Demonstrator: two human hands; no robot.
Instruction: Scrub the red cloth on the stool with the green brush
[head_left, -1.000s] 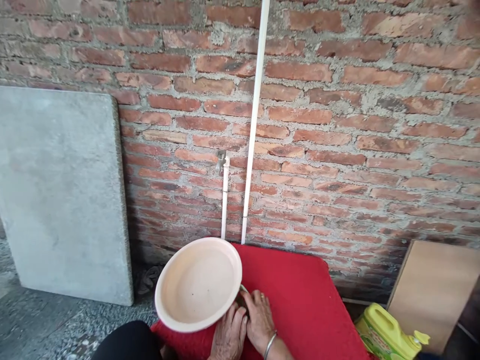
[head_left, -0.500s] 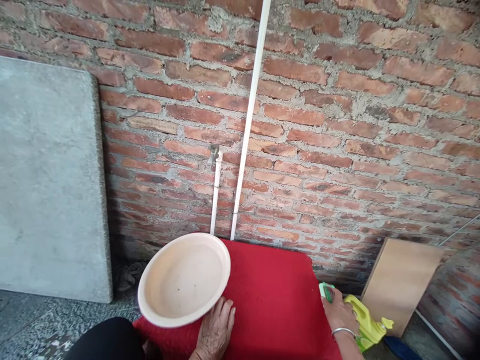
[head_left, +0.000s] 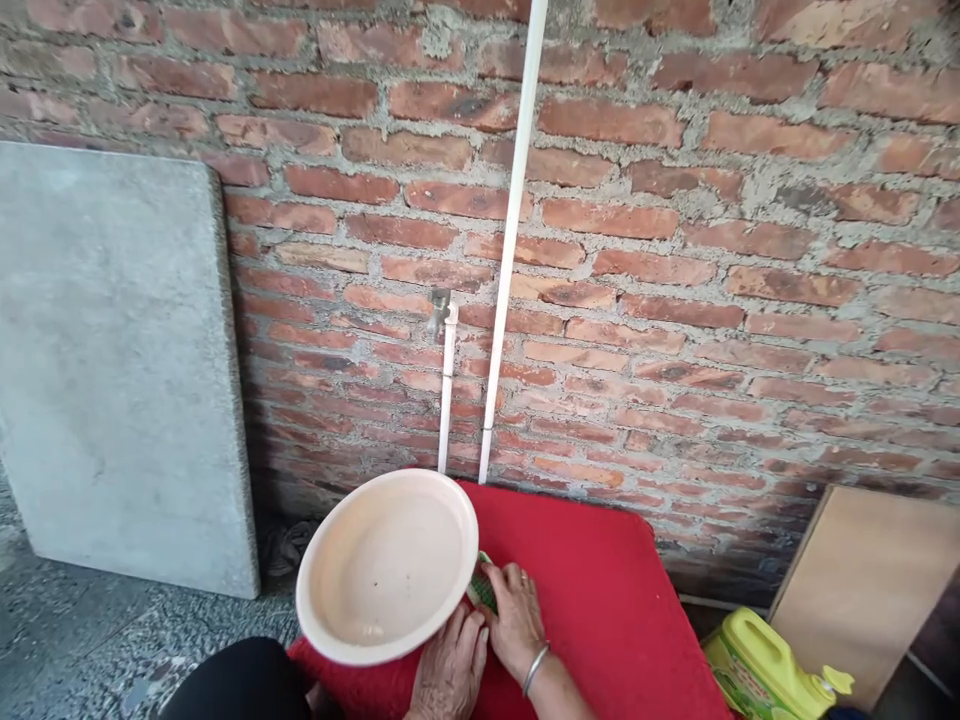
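We count one cream basin (head_left: 382, 575) and one green pad (head_left: 484, 592) at lower centre.
From the left, we see one grey slab (head_left: 120, 370), cut off by the left edge, and one dark-clad knee (head_left: 232, 685), cut off at the bottom; the basin sits on a red cloth (head_left: 592, 590); above it stand two white pipes (head_left: 510, 250), the taller cut off at the top. Our left hand (head_left: 450, 660) lies back up at the basin's lower-right rim, fingers bent, some tips hidden; we cannot tell whether it grips. Our right hand (head_left: 517, 622), slanting in from below, is closed round the pad, partly covering it, beside the rim. At lower right, one yellow jug (head_left: 765, 665) and one brown board (head_left: 862, 570) are both cut off.
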